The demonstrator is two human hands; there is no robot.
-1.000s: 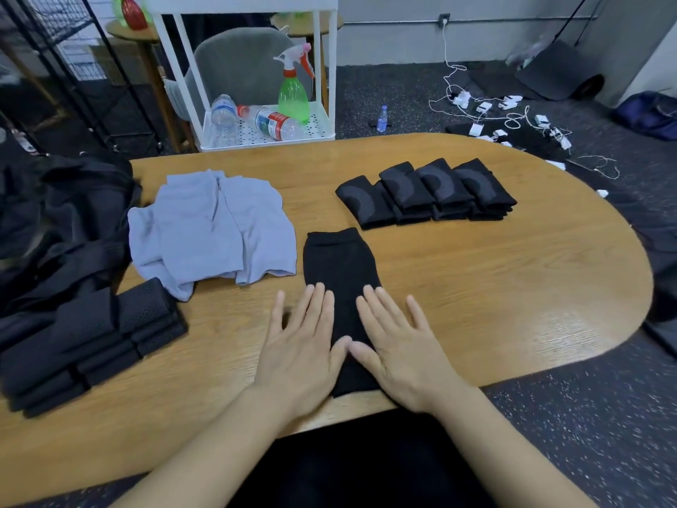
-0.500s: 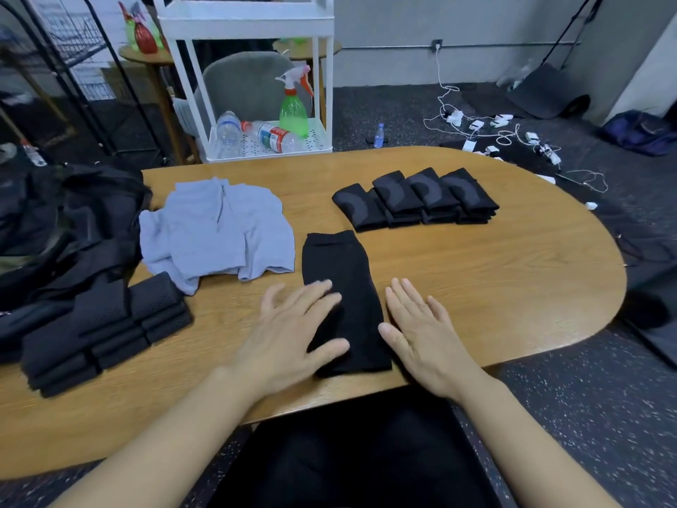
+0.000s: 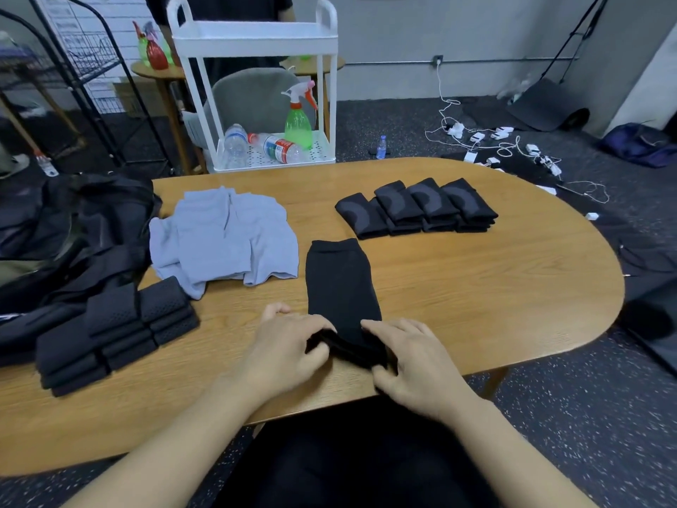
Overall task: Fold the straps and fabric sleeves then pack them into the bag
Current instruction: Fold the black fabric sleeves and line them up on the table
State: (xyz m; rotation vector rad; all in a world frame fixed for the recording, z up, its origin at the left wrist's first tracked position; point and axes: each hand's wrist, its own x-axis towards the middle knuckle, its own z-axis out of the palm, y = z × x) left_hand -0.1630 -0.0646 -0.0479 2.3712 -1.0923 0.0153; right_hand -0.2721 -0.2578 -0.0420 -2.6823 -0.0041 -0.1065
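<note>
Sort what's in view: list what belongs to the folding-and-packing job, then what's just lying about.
Part of the job:
- black sleeve, near end gripped by left hand and right hand
- folded patterned sleeves
- folded black mesh stack
- grey sleeves
- black bag

Lying about:
- green spray bottle
- water bottles
- white cart
- chargers and cables

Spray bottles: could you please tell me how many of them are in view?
2: a green spray bottle on the white cart's bottom shelf, and a red spray bottle on the round side table behind; others may be hidden.
</note>
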